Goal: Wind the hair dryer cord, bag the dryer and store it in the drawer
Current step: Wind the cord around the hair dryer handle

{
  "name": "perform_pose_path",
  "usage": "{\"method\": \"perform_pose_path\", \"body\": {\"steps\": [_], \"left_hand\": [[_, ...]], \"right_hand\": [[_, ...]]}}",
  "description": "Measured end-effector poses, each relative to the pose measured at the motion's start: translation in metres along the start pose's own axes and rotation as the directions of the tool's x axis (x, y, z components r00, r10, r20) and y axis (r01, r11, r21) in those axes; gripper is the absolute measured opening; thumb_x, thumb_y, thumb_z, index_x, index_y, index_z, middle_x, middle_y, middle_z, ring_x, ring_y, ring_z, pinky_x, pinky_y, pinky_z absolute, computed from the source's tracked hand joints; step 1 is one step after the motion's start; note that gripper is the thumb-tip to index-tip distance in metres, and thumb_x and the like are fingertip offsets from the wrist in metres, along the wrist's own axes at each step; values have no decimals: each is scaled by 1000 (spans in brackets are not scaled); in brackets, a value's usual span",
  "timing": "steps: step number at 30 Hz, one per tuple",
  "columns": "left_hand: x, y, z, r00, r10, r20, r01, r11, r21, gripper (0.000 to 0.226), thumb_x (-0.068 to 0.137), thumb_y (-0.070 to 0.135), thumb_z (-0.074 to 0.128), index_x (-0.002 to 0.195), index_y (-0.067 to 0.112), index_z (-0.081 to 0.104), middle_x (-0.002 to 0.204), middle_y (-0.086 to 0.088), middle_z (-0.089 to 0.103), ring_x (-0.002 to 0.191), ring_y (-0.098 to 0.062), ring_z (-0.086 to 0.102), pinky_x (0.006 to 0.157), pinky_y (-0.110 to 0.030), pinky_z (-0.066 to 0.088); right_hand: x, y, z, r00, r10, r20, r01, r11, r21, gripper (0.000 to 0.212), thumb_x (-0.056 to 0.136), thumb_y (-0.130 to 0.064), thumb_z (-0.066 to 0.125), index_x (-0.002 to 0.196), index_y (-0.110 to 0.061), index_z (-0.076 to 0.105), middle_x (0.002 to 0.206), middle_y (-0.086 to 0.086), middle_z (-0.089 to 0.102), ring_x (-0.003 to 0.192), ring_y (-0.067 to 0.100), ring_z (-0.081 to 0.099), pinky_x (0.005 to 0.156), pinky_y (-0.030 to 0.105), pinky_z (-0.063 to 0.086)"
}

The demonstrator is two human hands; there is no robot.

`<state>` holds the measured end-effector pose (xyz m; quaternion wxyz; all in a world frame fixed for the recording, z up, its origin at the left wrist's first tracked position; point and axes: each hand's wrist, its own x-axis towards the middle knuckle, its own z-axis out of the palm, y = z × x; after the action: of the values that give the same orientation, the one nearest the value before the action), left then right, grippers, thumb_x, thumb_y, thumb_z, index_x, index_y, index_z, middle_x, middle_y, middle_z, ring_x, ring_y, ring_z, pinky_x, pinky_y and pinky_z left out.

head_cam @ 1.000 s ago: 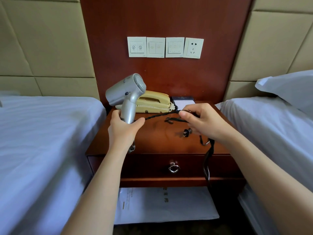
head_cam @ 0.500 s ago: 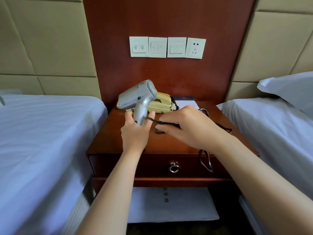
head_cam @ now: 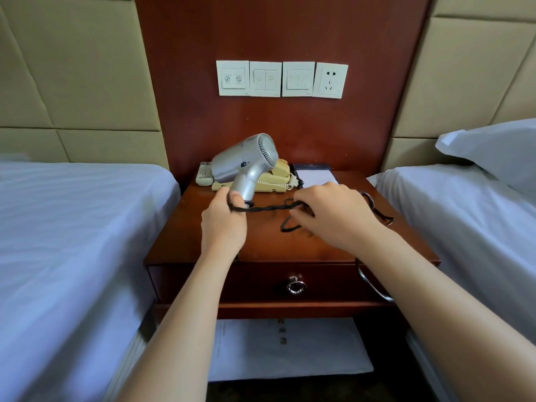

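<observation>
Presently: dryer (head_cam: pixel 243 163) over bench (head_cam: pixel 261 245) at 11 o'clock, fingers of left hand (head_cam: pixel 223 224) clamped round its handle. Cord (head_cam: pixel 269 208) ran toward 3 o'clock, pinched by right hand (head_cam: pixel 333 216). Risk: slack hanging off the bench could snag.

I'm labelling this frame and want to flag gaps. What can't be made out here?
Head view:
- Plug end of the cord: hidden behind the right hand or forearm.
- Inside of the drawer: it is shut.
- Handle base of the dryer: covered by the left hand.
- Print on the sheet under the nightstand: too small.
</observation>
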<state>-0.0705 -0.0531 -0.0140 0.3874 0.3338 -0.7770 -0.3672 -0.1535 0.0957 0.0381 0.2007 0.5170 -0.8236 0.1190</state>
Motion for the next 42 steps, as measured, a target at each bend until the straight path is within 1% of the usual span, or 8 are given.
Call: {"method": "perform_pose_path", "body": {"steps": [5,13,19,24,29,32,37,42], "left_hand": [[-3,-1,-3,988,39,147,-44,999,28,29,96,24,27,94,11,54,83,-13,65,69,-30,62,68,-45,55],[-8,5,2,901,-173,398,310,899,-311,22,101,26,37,114,21,54,95,-9,64,69,-15,56,57,-30,56],[-1,8,6,914,-310,263,405,735,-544,25,96,18,30,106,16,53,71,-8,55,34,-11,41,37,-16,29],[-6,9,2,913,-350,209,402,690,-601,26,93,19,31,80,14,53,64,-10,45,38,-15,35,35,-17,25],[-12,8,-11,955,-213,205,275,892,-358,26,96,20,32,98,15,58,69,-9,50,46,-13,40,33,-17,29],[-14,2,-16,980,-85,181,114,981,-156,27,98,26,31,105,22,57,79,-7,57,57,-15,53,49,-25,43],[-15,-6,-33,973,99,209,-132,980,149,31,95,35,29,97,27,58,84,-8,63,78,-31,64,78,-49,54],[-29,15,-41,922,193,336,-262,949,174,26,91,33,35,96,35,60,88,-1,63,79,-29,65,76,-42,54]], "right_hand": [[6,24,2,984,2,-181,-25,992,-126,20,87,-30,53,77,-14,61,71,7,65,73,35,60,67,30,24],[3,26,18,955,-15,-298,-8,997,-75,14,73,-25,59,62,-16,59,44,2,57,44,31,55,66,28,26],[-8,5,28,969,-141,-204,150,988,28,10,75,-26,54,72,-17,57,52,-7,48,53,26,57,67,27,25],[-14,4,25,973,-120,-197,131,990,43,27,85,-37,49,77,-14,60,59,0,60,60,29,59,60,26,23],[-11,21,17,990,-11,-141,9,1000,-17,24,88,-40,49,74,-20,54,75,5,67,74,33,60,56,29,25],[-12,32,15,990,-42,-132,39,999,-24,20,86,-38,53,73,-23,56,71,5,66,70,31,60,55,30,30],[-18,40,-6,996,-86,-10,86,970,226,27,84,-50,54,67,-29,51,53,-9,49,53,9,45,55,34,41],[-20,56,-21,991,-10,-136,42,971,237,36,84,-49,57,69,-17,55,57,-2,55,55,20,51,55,41,44]]}}
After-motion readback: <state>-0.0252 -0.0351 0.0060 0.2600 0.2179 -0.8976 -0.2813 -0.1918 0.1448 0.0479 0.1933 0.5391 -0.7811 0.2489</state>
